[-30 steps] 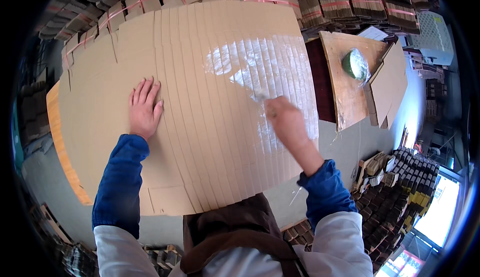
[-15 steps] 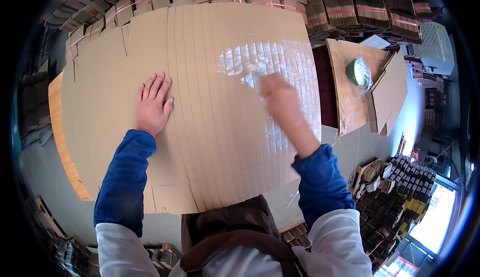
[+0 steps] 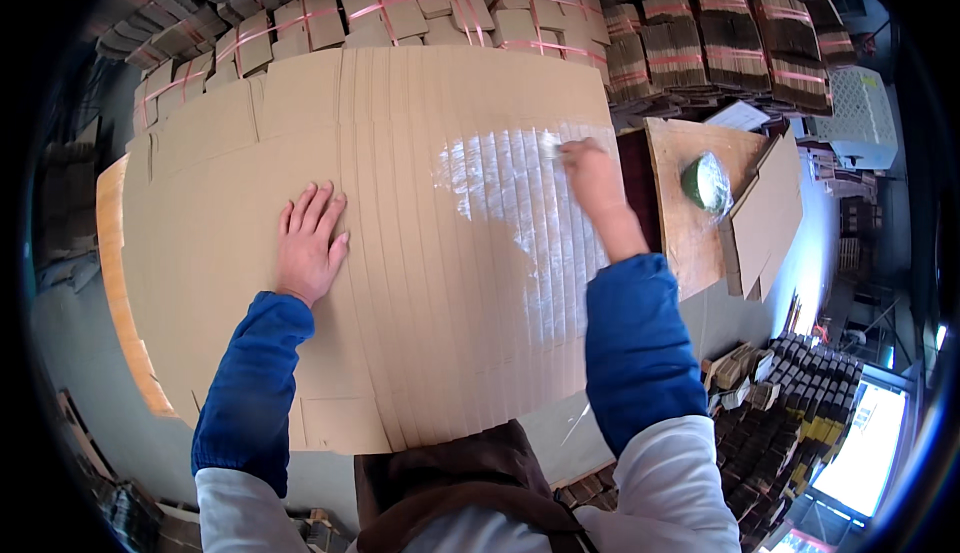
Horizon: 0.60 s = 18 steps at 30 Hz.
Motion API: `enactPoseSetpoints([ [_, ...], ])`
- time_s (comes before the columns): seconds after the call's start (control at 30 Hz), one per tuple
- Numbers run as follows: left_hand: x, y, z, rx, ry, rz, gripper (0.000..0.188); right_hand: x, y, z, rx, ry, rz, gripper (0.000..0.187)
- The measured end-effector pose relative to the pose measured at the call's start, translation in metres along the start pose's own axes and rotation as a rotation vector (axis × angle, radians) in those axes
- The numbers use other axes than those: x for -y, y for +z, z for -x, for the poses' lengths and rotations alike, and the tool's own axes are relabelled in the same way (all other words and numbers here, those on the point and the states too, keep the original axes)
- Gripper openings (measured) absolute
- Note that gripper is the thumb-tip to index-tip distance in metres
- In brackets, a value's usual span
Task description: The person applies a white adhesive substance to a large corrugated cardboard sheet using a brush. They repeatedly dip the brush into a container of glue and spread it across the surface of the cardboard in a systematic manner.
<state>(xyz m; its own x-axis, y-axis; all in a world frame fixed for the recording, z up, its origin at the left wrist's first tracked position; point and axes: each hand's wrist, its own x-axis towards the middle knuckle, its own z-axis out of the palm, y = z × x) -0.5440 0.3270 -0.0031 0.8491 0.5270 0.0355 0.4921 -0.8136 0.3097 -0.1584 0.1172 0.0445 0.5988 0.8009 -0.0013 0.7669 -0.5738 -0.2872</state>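
Observation:
Large sheets of brown cardboard (image 3: pixel 230 203) lie fanned on the table in front of me, their edges overlapping in narrow strips toward the right. A wet, shiny white coating (image 3: pixel 500 178) covers part of these strips. My left hand (image 3: pixel 312 243) rests flat on the cardboard left of the strips, fingers stretched out. Closed around a small pale brush (image 3: pixel 550 146), my right hand (image 3: pixel 593 178) is over the far right part of the coated strips. Only the brush's whitish end shows; the fingers hide its handle.
A green bowl (image 3: pixel 706 185) with clear film and white contents stands on a wooden board (image 3: pixel 670 223) to the right. Beside it lean cardboard pieces (image 3: pixel 765 218). Bundles of cardboard tied with pink straps (image 3: pixel 390 18) line the far side. Stacked dark pieces (image 3: pixel 770 413) stand lower right.
My right hand has moved the brush to the right across the strips, and the white coating reaches over more of them. My left hand stays on the cardboard. The whole view has shifted slightly.

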Motion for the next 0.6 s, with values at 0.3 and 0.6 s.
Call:
enactPoseSetpoints([
  [0.3, 0.004, 0.004, 0.001, -0.01, 0.003, 0.011, 0.055, 0.003, -0.027, -0.051, 0.157, -0.106, -0.144, 0.015],
  [0.6, 0.004, 0.004, -0.002, -0.005, 0.002, 0.003, 0.056, -0.023, -0.035, -0.065, 0.177, -0.122, -0.054, 0.015],
])
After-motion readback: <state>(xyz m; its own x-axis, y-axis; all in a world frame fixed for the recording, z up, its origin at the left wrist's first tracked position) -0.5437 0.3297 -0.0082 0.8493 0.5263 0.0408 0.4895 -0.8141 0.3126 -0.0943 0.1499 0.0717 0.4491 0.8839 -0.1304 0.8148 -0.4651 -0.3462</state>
